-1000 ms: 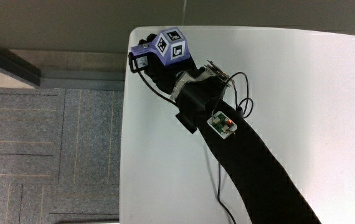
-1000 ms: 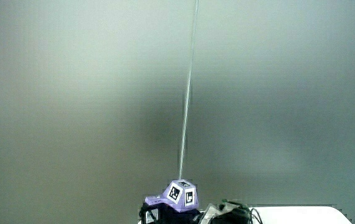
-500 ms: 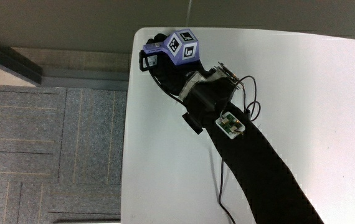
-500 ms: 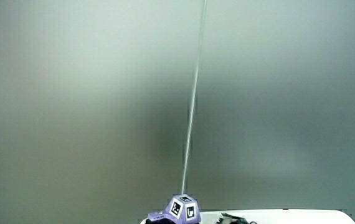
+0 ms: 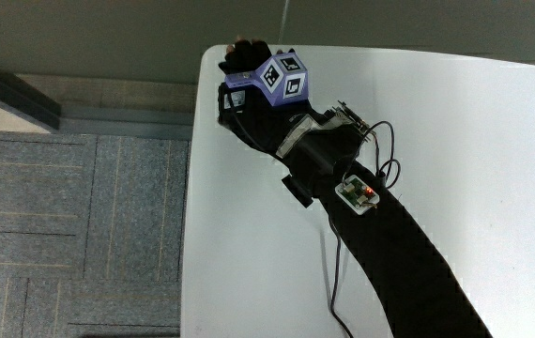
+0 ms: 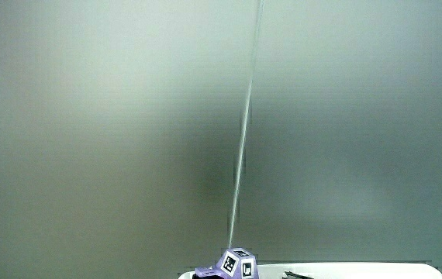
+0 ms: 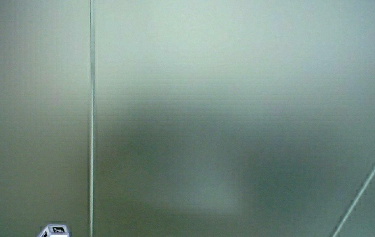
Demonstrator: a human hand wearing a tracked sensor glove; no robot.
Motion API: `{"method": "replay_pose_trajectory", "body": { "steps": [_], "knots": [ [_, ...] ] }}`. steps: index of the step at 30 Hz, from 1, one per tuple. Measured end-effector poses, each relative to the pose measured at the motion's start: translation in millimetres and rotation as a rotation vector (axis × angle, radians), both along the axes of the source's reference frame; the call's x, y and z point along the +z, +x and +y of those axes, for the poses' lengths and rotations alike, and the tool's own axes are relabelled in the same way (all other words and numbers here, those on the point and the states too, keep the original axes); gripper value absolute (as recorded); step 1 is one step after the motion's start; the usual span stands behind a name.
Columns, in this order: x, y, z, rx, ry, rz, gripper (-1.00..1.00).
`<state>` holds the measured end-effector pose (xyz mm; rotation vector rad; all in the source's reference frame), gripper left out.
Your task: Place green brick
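The grip [image 5: 249,80] sits over the desk [image 5: 455,141] corner, knuckles and cube [image 5: 279,77] up, so I cannot tell if it is closed. No brick shows (perhaps beneath the palm). Both side views show mostly pale wall.

No words, numbers or brand names can be read anywhere. The only markings are black-and-white square code patterns on the faces of the purple cube [image 5: 279,77], also seen in both side views [image 6: 237,266] [image 7: 54,231]; they spell nothing legible.
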<state>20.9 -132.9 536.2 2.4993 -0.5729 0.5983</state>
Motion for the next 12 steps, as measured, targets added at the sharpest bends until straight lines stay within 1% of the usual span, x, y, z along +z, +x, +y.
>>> {"method": "replay_pose_trajectory", "body": {
  "steps": [1, 2, 3, 4, 5, 6, 7, 9, 10, 12],
  "knots": [
    [-0.1, 1.4, 0.5, 0.005, 0.005, 0.0, -1.0],
    [-4.1, 2.6, 1.3, 0.007, 0.007, -0.015, -1.0],
    [-0.5, 4.2, 0.2, 0.011, 0.003, 0.0, -1.0],
    [-1.4, 5.5, 0.8, 0.01, 0.006, -0.006, -1.0],
    [-1.8, 6.6, 1.2, 0.014, 0.018, 0.002, -1.0],
    [4.0, 8.2, 0.7, 0.013, 0.005, -0.003, -1.0],
    [2.0, 9.3, 2.0, 0.014, 0.001, -0.006, -1.0],
    [-1.5, 12.0, 3.5, 0.022, 0.016, -0.007, -1.0],
    [0.9, 14.0, 3.2, 0.015, 0.014, -0.016, -1.0],
    [2.9, 18.9, 3.3, 0.02, 0.013, -0.028, -1.0]
  ]
}}
